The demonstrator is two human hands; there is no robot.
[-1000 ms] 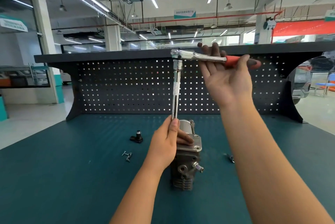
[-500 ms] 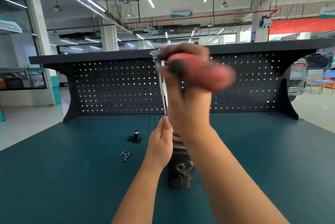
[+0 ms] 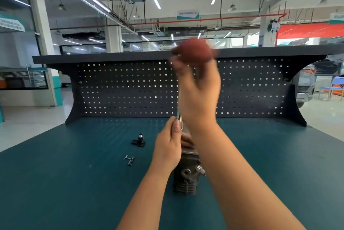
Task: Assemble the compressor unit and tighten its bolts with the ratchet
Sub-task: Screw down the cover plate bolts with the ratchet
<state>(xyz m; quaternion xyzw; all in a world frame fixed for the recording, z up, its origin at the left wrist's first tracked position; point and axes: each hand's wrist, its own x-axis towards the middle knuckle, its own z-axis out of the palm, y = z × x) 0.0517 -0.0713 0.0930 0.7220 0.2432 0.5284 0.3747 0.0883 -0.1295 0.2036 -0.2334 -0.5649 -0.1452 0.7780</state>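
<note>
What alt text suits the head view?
The right hand grips a blurred red ratchet handle above a compressor on a teal bench; left hand pinches the extension below it. A black part and bolts lie to the left.

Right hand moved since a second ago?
Yes. The right hand swung the ratchet handle left along the pegboard shelf edge, from pointing right to pointing at the camera, now blurred. The left hand still pinches the extension.
</note>
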